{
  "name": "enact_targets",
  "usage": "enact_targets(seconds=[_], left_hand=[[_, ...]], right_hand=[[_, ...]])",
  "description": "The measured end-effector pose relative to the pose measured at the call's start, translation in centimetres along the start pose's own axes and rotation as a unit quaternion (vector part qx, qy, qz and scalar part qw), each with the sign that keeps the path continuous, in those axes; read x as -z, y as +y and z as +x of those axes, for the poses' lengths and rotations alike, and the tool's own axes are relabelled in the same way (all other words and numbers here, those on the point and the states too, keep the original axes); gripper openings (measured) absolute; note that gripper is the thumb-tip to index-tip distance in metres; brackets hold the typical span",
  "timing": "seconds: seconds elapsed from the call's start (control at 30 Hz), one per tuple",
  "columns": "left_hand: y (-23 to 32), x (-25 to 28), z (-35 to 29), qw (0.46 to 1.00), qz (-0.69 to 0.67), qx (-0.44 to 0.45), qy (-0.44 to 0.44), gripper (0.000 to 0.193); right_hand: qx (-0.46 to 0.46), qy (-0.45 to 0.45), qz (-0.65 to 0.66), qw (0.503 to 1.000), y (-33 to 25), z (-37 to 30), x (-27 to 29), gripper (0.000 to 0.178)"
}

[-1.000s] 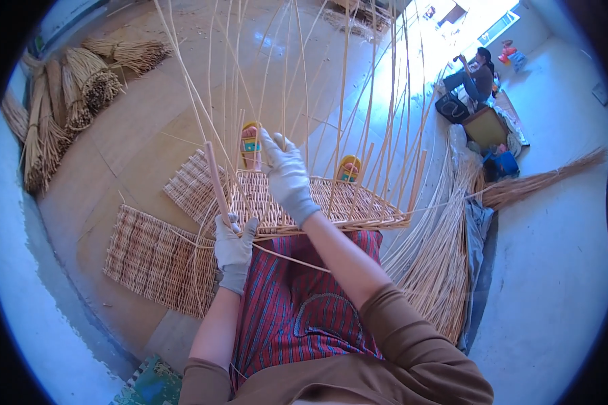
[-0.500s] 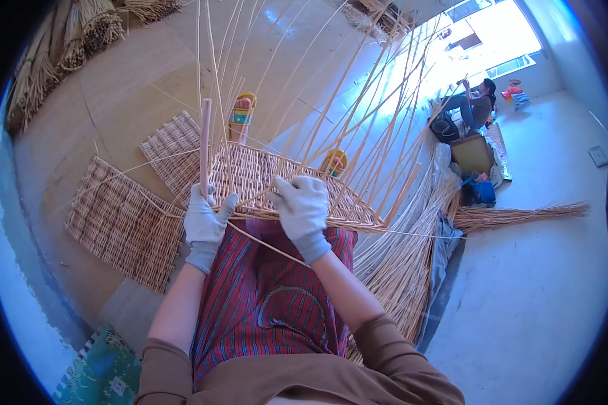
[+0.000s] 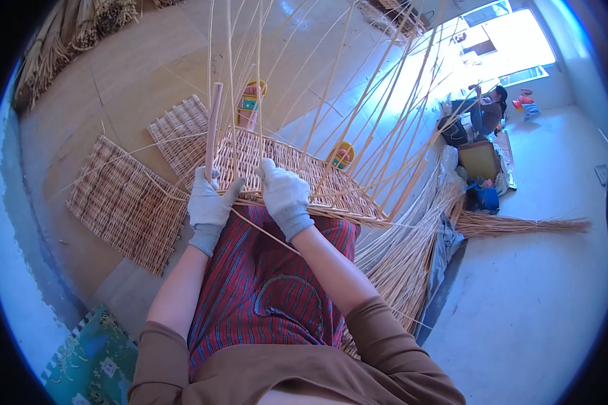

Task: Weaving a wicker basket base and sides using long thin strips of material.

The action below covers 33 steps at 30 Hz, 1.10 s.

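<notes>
A flat woven wicker base (image 3: 287, 162) rests across my lap, long thin wicker strands rising from its edges. My left hand (image 3: 209, 204), in a white knit glove, grips its near left corner, beside a thick upright stick (image 3: 214, 128). The thumb points up along the near edge, and the other fingers are partly hidden. Closed at the same edge, my gloved right hand (image 3: 285, 194) pinches an upright wicker strand (image 3: 261, 115). Another strand (image 3: 267, 229) slants below both hands over my striped red cloth (image 3: 263, 290).
Two woven panels (image 3: 125, 202) lie on the floor at left. Loose wicker bundles (image 3: 405, 256) spread at right, one (image 3: 527, 224) pointing away. My sandalled feet (image 3: 250, 104) show beyond the base. Another person (image 3: 486, 111) sits near the bright doorway, by a box (image 3: 479, 158).
My right hand has moved left and slightly up, from a slanting strand to an upright one. My left hand keeps its grip on the corner. The whole view has shifted slightly.
</notes>
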<state>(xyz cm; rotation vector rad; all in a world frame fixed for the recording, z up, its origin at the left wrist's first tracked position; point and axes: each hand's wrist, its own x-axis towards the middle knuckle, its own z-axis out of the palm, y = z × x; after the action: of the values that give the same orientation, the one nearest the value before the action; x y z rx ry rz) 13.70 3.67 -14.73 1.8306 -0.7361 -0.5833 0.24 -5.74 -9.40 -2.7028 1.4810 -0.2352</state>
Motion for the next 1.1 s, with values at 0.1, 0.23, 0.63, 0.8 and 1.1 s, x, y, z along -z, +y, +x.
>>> enact_targets(seconds=[0.1,0.23,0.63,0.8,1.1], left_hand=[[-0.5,0.3,0.2,1.0,0.007,0.005,-0.026,0.064],[-3.5,2.4,1.3,0.986,-0.019,-0.1,-0.129,0.05],[3.1,5.2,-0.9,0.947,0.18,-0.265,-0.003,0.056],[2.8,2.1,-0.9,0.761,0.387,-0.484,-0.194,0.059],[3.8,0.9,0.3,0.846,0.286,-0.334,-0.302,0.048]], right_hand=[[-0.025,-0.048,-0.027,0.998,-1.2,0.7,0.8,0.022],[-0.047,-0.103,-0.015,0.993,-2.4,-1.4,2.4,0.039],[0.029,0.013,0.084,0.996,2.5,-4.1,0.8,0.05],[0.045,-0.006,0.134,0.99,1.5,-3.7,1.3,0.059],[-0.326,-0.094,0.593,0.731,9.2,-10.4,4.3,0.022]])
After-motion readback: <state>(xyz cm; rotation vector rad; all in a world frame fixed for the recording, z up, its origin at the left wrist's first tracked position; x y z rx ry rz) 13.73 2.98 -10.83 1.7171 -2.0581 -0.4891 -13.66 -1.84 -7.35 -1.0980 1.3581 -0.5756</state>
